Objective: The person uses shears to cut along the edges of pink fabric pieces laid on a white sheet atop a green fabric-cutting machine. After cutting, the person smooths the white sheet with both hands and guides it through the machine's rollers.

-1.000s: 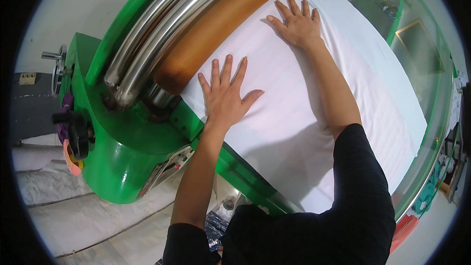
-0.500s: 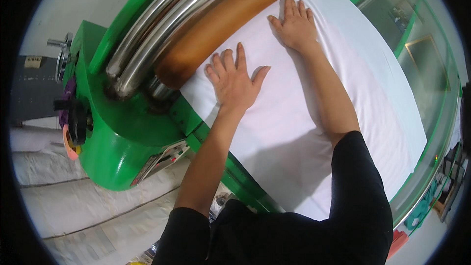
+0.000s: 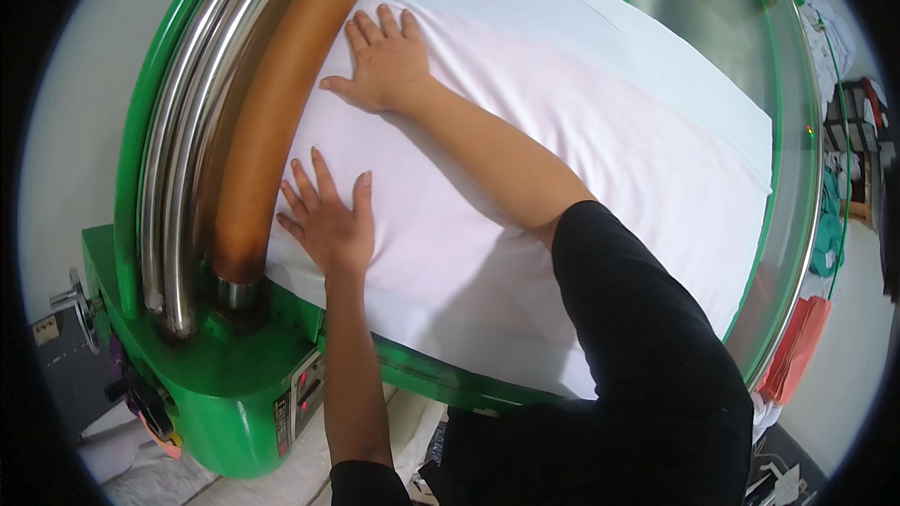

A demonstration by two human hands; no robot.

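Upper ends of brown roller and metal bars cut off by top edge; panel on green machine too small to make out. White-pink cloth spread flat beside roller, creased past right forearm, hiding surface beneath. Left hand: grip unclosed, palm down on cloth, fingers fanned. Right hand: palm down on cloth, fingers parted, thumb out, fingertips just beside roller.

Pretty clearly a textile workshop: there's a big green roller machine with a fat brown roller, steel bars and a handwheel, plus white fabric spread across it.
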